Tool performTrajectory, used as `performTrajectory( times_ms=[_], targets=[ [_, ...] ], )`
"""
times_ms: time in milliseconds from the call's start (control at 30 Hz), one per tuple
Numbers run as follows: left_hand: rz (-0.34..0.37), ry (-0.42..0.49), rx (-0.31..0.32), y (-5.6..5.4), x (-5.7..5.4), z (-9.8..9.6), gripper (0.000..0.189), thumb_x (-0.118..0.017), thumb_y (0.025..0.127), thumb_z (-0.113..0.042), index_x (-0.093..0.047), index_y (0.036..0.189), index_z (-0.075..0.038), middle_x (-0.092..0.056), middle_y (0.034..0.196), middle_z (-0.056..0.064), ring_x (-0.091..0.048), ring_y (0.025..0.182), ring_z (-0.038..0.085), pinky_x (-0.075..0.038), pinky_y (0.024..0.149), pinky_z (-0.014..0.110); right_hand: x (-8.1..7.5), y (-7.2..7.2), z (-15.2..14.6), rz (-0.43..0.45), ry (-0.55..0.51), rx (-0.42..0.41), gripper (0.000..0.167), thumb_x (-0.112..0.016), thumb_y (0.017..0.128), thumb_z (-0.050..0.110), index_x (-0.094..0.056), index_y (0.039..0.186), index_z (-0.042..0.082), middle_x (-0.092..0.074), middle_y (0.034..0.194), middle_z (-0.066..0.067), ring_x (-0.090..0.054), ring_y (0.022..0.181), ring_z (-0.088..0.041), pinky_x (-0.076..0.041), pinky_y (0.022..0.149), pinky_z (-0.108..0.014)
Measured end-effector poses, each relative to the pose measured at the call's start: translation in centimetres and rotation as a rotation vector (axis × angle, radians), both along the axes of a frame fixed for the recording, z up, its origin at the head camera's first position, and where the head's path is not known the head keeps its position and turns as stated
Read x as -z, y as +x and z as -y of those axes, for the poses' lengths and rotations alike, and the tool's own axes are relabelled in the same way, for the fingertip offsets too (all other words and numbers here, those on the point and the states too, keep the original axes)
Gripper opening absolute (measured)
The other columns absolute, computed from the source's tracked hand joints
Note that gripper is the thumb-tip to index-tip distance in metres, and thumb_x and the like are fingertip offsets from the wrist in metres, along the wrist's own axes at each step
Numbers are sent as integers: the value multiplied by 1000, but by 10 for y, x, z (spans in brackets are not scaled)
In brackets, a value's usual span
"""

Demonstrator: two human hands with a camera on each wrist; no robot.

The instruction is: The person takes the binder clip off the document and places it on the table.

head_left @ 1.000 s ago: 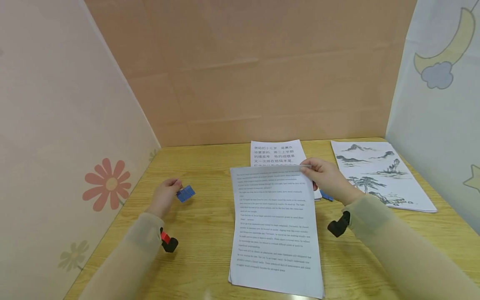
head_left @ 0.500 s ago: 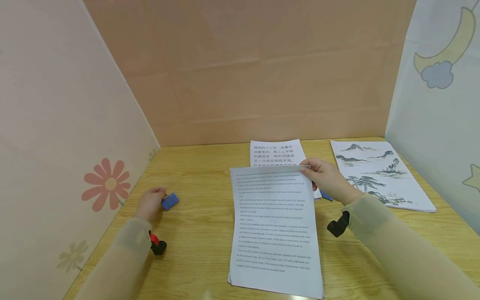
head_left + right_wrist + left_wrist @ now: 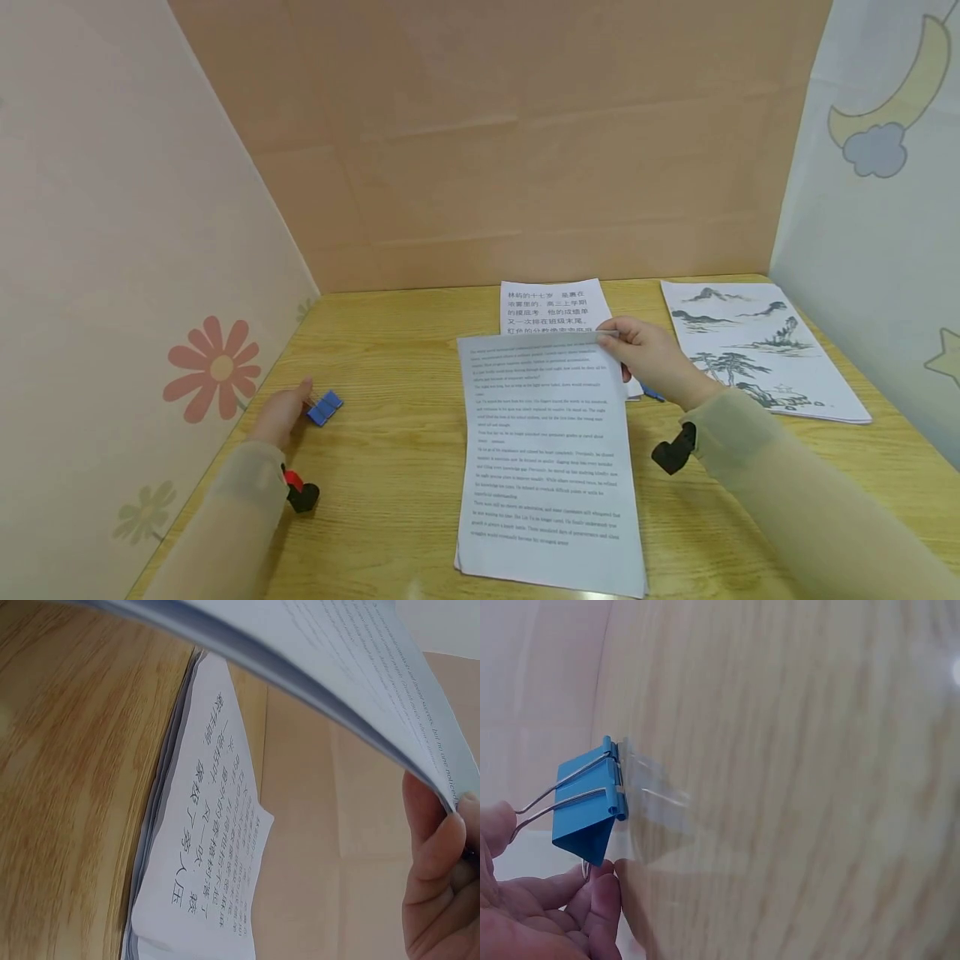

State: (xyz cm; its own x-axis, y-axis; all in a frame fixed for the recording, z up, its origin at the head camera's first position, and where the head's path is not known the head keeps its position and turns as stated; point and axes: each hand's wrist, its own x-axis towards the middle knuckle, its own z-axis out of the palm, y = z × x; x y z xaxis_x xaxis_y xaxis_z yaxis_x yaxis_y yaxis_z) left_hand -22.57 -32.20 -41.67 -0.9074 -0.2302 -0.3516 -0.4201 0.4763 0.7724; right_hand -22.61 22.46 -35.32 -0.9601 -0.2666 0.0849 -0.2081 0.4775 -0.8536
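Note:
In the head view my left hand is low over the left side of the table. It holds a blue binder clip by its wire handles. In the left wrist view the thumb is at one pair of handle ends and the curled fingers are at the other handle, the blue body right at the wood. My right hand pinches the top right corner of a stack of English-printed sheets, thumb in front. That top edge is raised off the table.
Behind the raised sheets lies a stack with large Chinese print, partly covered. A blue item shows beside it, mostly hidden. Ink-landscape sheets lie at the right. Patterned side walls and a tan back wall enclose the wooden table.
My left hand has moved left and toward me with the binder clip, coming down to the tabletop. The right hand and its sheets have hardly moved.

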Motion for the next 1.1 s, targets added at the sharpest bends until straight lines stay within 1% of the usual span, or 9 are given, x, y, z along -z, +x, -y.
performTrajectory(
  times_ms=[67,167,367,467,600,700,833,1000,1100],
  targets=[
    [-8,-7,-20,0,1,1,58,-31,99,-55,-51,90,-1,-42,105,16,-39,102,33,-35,84,41,0,0,2,0,6,-2,26,-50,102,28,-60,114,8,-68,91,-10,-54,60,-24,-47,52,-32],
    [-21,-49,-24,0,1,3,60,-29,100,-55,-51,90,0,-44,99,16,-41,98,33,-35,80,39,-1,-1,6,6,7,-12,26,-50,102,28,-60,114,8,-68,92,-10,-55,61,-26,-47,53,-32],
    [-15,-153,42,4,-2,5,78,-17,101,-55,-45,128,13,-39,129,30,-38,115,43,-34,98,53,0,-3,18,32,-22,-45,21,-51,101,26,-61,111,10,-68,90,-9,-55,61,-24,-47,55,-31],
    [-7,-170,44,5,-2,6,81,-14,100,-56,-41,133,13,-36,136,32,-36,122,46,-30,104,56,0,-5,26,42,-26,-60,21,-51,101,27,-61,111,11,-68,89,-8,-55,62,-25,-47,56,-33],
    [-11,-133,-3,5,0,8,76,-18,100,-55,-45,126,11,-48,116,28,-45,107,40,-41,89,50,-2,-7,42,64,-37,-81,21,-52,101,28,-62,111,12,-68,87,-8,-56,63,-26,-48,57,-34],
    [-7,-78,-38,6,1,9,73,-23,100,-55,-42,130,8,-48,106,21,-46,96,33,-41,76,39,-4,-9,55,69,-61,-104,19,-52,101,25,-61,110,11,-67,86,-9,-55,61,-28,-47,55,-32],
    [7,-66,-41,9,1,10,79,-23,98,-58,-32,139,8,-44,111,21,-45,99,32,-41,72,36,-4,-14,72,66,-96,-129,18,-53,100,23,-62,108,10,-66,85,-9,-52,60,-31,-46,53,-33],
    [-28,-27,-63,7,2,11,70,-29,99,-52,-32,135,8,-49,82,10,-49,69,21,-43,60,32,1,-23,89,68,-127,-139,16,-54,100,22,-62,107,10,-65,83,-9,-49,56,-24,-47,54,-39],
    [-18,-20,-55,8,1,10,77,-28,98,-55,-27,142,8,-50,89,12,-51,73,22,-44,64,34,3,-26,100,72,-136,-141,16,-54,100,20,-62,107,9,-65,82,-9,-48,54,-20,-46,53,-36]
  ],
)
